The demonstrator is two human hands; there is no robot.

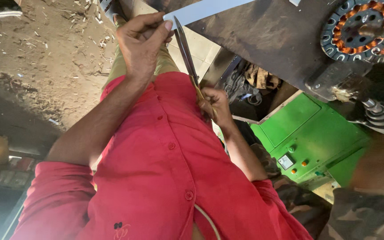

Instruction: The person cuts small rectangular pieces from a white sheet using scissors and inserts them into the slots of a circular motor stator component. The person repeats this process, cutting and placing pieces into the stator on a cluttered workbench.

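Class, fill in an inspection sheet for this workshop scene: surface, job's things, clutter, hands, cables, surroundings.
Surface: dark metal bench, worn, carrying a motor stator with copper windings.
Job's things: white strip beside the tips of the long scissors.
Clutter: pale scraps on the dirt floor.
Hands: left hand pinches the strip; right hand grips the scissors' handles.
Cables: thin pale cord at the red shirt's hem.
Surroundings: green cabinet; another person's camouflage sleeve.
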